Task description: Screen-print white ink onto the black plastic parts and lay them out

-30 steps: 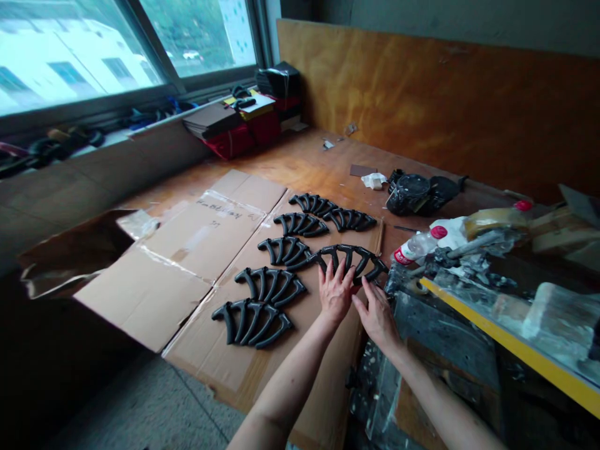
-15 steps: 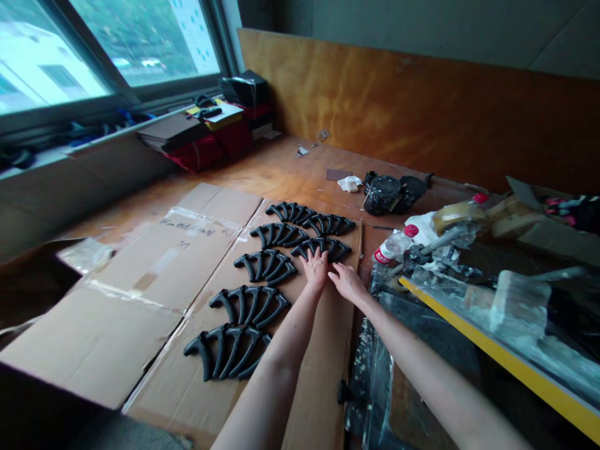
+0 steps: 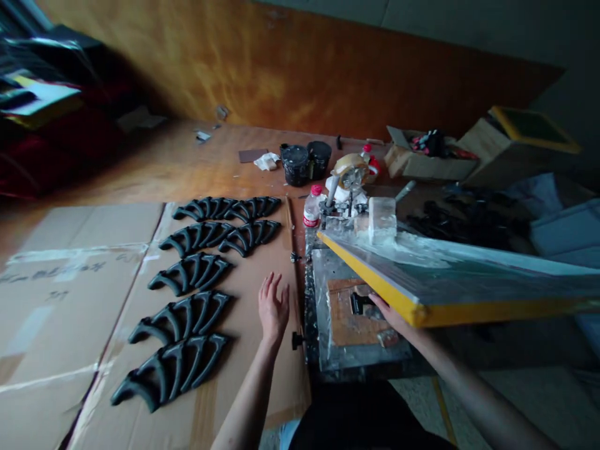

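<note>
My left hand (image 3: 273, 309) is open, fingers spread, over the bare right part of the cardboard sheet (image 3: 248, 350), holding nothing. Left of it lie nested rows of black, curved, handle-like parts (image 3: 190, 275). My right hand (image 3: 388, 310) reaches beneath a tilted, yellow-framed screen (image 3: 370, 278), which covers part of it. Its fingertips are at the end of a single black handle-like part (image 3: 359, 304) on a wooden block (image 3: 342, 328). I cannot make out whether they grip this part. A whitish, smeared block (image 3: 382, 219) rests on the screen.
A plastic bottle with a red cap (image 3: 312, 206), a tape roll (image 3: 350, 170) and two black tubs (image 3: 296, 165) stand behind the work area. A small black knob (image 3: 297, 340) sits at the cardboard's right edge. Open cardboard boxes (image 3: 407, 159) are at the back right.
The view has swung to the right. Both hands have left the upper right row of black parts: the left drew back, opening over the cardboard, and the right moved under the screen.
</note>
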`<state>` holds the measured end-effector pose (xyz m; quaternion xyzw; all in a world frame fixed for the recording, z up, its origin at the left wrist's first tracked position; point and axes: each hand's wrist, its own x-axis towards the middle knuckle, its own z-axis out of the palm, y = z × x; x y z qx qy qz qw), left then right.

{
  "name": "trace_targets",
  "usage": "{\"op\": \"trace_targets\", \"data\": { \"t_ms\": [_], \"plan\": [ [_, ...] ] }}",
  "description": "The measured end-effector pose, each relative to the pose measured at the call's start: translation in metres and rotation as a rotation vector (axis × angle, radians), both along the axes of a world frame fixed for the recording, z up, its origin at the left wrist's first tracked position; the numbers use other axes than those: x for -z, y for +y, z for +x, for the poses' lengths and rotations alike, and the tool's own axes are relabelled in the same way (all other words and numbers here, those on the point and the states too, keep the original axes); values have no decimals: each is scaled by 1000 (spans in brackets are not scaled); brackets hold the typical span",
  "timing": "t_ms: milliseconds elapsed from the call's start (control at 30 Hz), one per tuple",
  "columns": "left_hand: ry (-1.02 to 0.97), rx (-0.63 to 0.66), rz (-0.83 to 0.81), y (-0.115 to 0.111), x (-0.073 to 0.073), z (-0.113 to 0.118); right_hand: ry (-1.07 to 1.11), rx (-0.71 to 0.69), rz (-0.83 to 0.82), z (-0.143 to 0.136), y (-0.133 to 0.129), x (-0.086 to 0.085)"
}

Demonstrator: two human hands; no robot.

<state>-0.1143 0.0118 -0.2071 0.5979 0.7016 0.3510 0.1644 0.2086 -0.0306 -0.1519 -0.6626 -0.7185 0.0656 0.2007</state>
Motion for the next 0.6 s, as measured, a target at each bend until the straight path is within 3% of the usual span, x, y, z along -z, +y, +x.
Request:
{"op": "trace_targets", "data": {
  "t_ms": [167, 233, 333, 400, 467, 533, 600],
  "plan": [
    [-251, 111, -119, -67, -47, 56, 67, -103, -31, 18, -17, 27],
    [-394, 234, -300, -85, -61, 84, 98, -173, -33, 19, -14, 27],
    [-694, 392, -639, -101, -72, 131, 149, -165, 7, 11, -19, 14],
    [-969, 370, -765, -106, -74, 160, 185, -179, 47, -4, -30, 3],
    [-1203, 261, -766, -105, -74, 179, 194, -290, 88, -21, -41, -6],
    [-1295, 145, -686, -99, -73, 182, 210, -426, 150, -21, -49, -11],
    [-1225, 14, -586, -88, -72, 166, 267, -424, 221, 12, -52, -10]
  ]
}}
